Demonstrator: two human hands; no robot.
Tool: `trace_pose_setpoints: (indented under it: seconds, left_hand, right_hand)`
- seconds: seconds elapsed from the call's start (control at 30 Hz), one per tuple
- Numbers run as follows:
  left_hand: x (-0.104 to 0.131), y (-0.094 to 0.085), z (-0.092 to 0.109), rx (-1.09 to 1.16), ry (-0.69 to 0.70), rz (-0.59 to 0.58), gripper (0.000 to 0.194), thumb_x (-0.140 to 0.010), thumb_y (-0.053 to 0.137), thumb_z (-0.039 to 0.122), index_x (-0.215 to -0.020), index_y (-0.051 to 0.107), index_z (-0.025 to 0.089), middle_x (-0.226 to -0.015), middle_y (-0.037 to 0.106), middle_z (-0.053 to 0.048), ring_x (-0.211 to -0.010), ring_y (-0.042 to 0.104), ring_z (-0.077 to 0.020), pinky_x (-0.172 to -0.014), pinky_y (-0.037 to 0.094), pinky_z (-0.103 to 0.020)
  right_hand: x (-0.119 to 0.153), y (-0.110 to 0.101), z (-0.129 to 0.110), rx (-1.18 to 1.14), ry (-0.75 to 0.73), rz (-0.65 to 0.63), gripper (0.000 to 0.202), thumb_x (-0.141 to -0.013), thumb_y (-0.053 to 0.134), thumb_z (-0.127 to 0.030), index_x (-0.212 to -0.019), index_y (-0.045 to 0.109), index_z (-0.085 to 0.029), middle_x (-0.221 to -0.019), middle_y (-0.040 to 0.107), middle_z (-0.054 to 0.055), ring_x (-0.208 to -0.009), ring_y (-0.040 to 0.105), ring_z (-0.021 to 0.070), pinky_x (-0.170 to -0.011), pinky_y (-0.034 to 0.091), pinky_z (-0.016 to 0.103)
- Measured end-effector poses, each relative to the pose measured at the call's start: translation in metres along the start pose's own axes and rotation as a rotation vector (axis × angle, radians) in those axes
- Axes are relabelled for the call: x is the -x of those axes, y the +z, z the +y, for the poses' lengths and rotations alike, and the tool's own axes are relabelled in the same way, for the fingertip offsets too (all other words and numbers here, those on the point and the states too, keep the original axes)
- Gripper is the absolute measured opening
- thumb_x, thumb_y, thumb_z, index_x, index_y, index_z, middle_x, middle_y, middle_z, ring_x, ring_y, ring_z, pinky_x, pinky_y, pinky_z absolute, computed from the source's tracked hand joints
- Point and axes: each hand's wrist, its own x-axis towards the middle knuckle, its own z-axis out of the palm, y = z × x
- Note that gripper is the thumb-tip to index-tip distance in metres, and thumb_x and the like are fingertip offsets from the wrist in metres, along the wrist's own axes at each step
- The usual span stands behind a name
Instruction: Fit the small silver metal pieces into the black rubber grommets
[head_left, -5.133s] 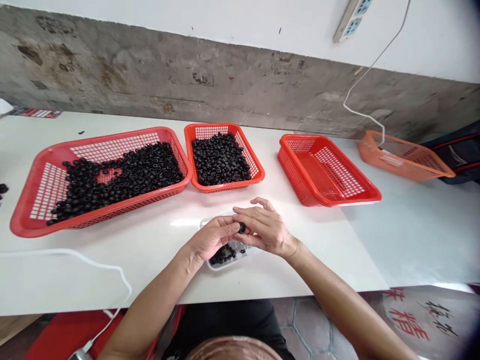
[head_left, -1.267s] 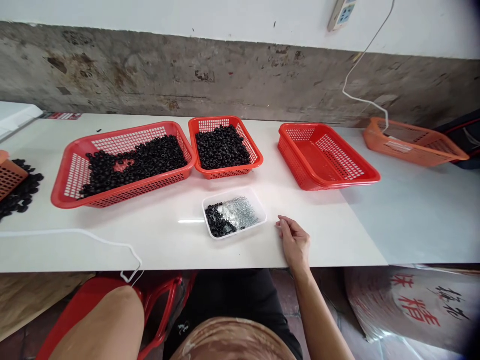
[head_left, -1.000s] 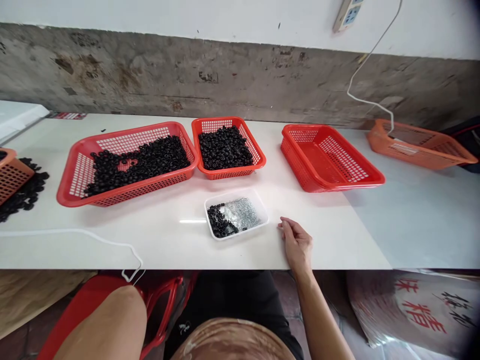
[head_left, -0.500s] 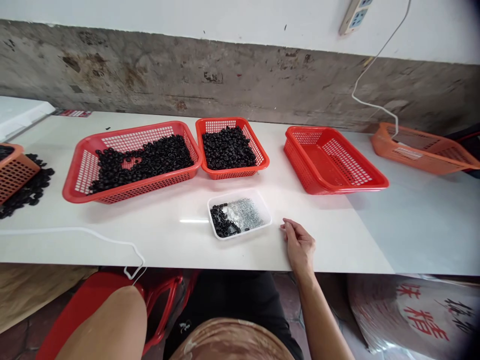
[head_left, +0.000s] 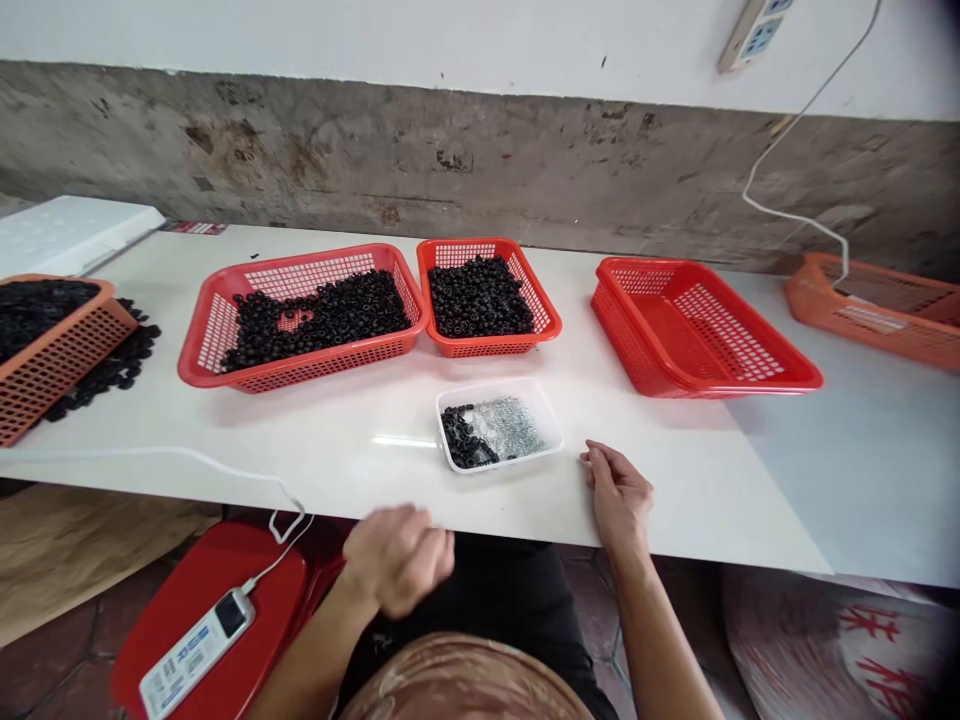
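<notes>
My left hand (head_left: 401, 558) hovers just past the table's front edge, slightly blurred, its fingers curled into a fist. Whatever may be inside it is hidden. My right hand (head_left: 619, 490) rests on the white table, its thumb and fingertips pinched together; anything between them is too small to make out. To the left of those fingertips, and apart from them, stands a clear plastic tub (head_left: 500, 466). Small black rings (head_left: 466, 438) fill its left part, and a layer of tiny shiny metal-looking pieces (head_left: 510, 425) covers the right part.
Behind the tub, a long red basket (head_left: 196, 340) and a smaller red basket (head_left: 551, 325) hold black rings. Stacked red baskets (head_left: 637, 350) stand right. An orange basket (head_left: 67, 360) sits left beside spilled black pieces (head_left: 112, 365). A white cable (head_left: 187, 453) runs to a power bank (head_left: 199, 655) on a red stool.
My left hand has come up into view, closed, near the table's front edge. My right hand stays pinched on the table. The whole view has shifted, bringing more of the left side in.
</notes>
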Motion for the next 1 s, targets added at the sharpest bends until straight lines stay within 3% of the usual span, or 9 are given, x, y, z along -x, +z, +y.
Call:
trace_pose_setpoints:
  seconds: [0.07, 0.17, 0.23, 0.3, 0.47, 0.63, 1.0]
  left_hand:
    - [-0.008, 0.024, -0.017, -0.087, 0.069, 0.111, 0.008, -0.093, 0.059, 0.017, -0.094, 0.059, 0.025, -0.072, 0.068, -0.001, -0.059, 0.066, -0.0156, -0.053, 0.048, -0.027]
    - [-0.016, 0.052, -0.039, -0.139, -0.207, -0.114, 0.009, -0.099, 0.050, 0.020, -0.100, 0.059, 0.022, -0.084, 0.072, -0.004, -0.067, 0.069, -0.0165, -0.060, 0.048, -0.028]
    - [-0.016, 0.061, -0.046, -0.126, -0.356, -0.221, 0.012, -0.101, 0.049, 0.025, -0.108, 0.057, 0.021, -0.093, 0.072, -0.005, -0.072, 0.069, -0.0165, -0.062, 0.048, -0.028]
    - [-0.014, 0.064, -0.049, -0.108, -0.417, -0.281, 0.014, -0.101, 0.050, 0.026, -0.112, 0.056, 0.021, -0.098, 0.071, -0.006, -0.079, 0.069, -0.0179, -0.065, 0.048, -0.028]
    - [-0.013, 0.063, -0.049, -0.079, -0.393, -0.375, 0.007, -0.099, 0.053, 0.022, -0.103, 0.058, 0.022, -0.100, 0.069, -0.006, -0.091, 0.068, -0.0200, -0.072, 0.049, -0.029]
    - [-0.013, 0.063, -0.048, -0.082, -0.359, -0.374, 0.013, -0.100, 0.052, 0.024, -0.090, 0.061, 0.021, -0.094, 0.067, -0.004, -0.085, 0.066, -0.0185, -0.069, 0.046, -0.028]
    - [-0.008, 0.062, -0.048, -0.107, -0.304, -0.367, 0.018, -0.100, 0.052, 0.023, -0.086, 0.065, 0.019, -0.091, 0.066, -0.005, -0.080, 0.064, -0.0182, -0.067, 0.045, -0.029]
  right_hand:
    - [0.000, 0.000, -0.001, -0.001, 0.000, 0.002, 0.045, -0.081, 0.065, -0.053, -0.103, 0.077, -0.016, -0.086, 0.073, 0.008, -0.064, 0.057, 0.0155, -0.067, 0.050, 0.031]
    - [-0.001, 0.001, 0.000, -0.007, -0.001, 0.002, 0.047, -0.081, 0.065, -0.054, -0.104, 0.077, -0.015, -0.085, 0.073, 0.009, -0.065, 0.058, 0.0156, -0.068, 0.050, 0.031]
    - [-0.001, 0.001, 0.000, -0.009, -0.004, -0.003, 0.048, -0.081, 0.064, -0.055, -0.105, 0.076, -0.015, -0.087, 0.073, 0.009, -0.065, 0.058, 0.0157, -0.067, 0.050, 0.031]
    - [-0.001, 0.001, 0.001, -0.008, -0.007, -0.007, 0.049, -0.082, 0.064, -0.055, -0.106, 0.076, -0.015, -0.088, 0.074, 0.010, -0.065, 0.058, 0.0157, -0.067, 0.050, 0.031]
    - [-0.002, 0.001, 0.002, 0.002, -0.029, -0.020, 0.047, -0.083, 0.063, -0.055, -0.105, 0.076, -0.015, -0.089, 0.074, 0.009, -0.069, 0.060, 0.0170, -0.070, 0.050, 0.031]
    - [-0.005, 0.003, 0.003, 0.021, -0.050, -0.038, 0.048, -0.083, 0.062, -0.057, -0.102, 0.076, -0.016, -0.088, 0.073, 0.009, -0.073, 0.062, 0.0189, -0.075, 0.049, 0.033]
    - [-0.004, 0.006, -0.008, 0.051, -0.105, -0.086, 0.060, -0.081, 0.060, -0.068, -0.101, 0.076, -0.013, -0.083, 0.073, 0.011, -0.071, 0.061, 0.0212, -0.072, 0.048, 0.033]
